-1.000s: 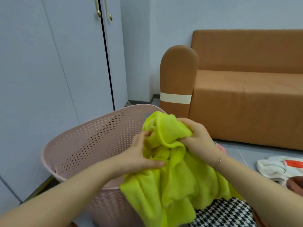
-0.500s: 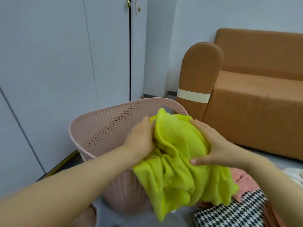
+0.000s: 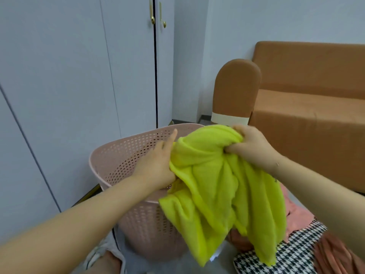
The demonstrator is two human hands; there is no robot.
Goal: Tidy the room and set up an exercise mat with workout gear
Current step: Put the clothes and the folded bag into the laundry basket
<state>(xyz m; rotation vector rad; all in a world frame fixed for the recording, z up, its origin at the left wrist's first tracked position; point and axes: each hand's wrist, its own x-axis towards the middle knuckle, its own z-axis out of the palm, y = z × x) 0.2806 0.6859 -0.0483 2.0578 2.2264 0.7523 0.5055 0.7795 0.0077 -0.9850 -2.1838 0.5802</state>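
we hold the yellow cloth [image 3: 221, 186] bunched above the near rim of the pink basket [image 3: 122, 155], most of it hanging outside and down toward the clothes on the floor. our right hand [image 3: 250, 147] grips a gathered wad at the top, fingers curled round it. our left hand [image 3: 158, 165] presses against the cloth's left side; the index finger points up and out, and we cannot tell whether the hidden fingers pinch the fabric.

the step, as we judge it, is dropping this cloth into the basket. to do it well we should carry the wad further over the opening before letting go, because the long tail hangs in front of the wall and would likely drape over the rim. gathering the hanging part upward with the left hand first, then lowering the whole bundle inside, should keep it from catching on the edge.

a houndstooth garment [image 3: 276, 260] and a salmon one [image 3: 296, 212] lie on the floor just beside the basket, near the sofa [image 3: 308, 115], probably next to go.
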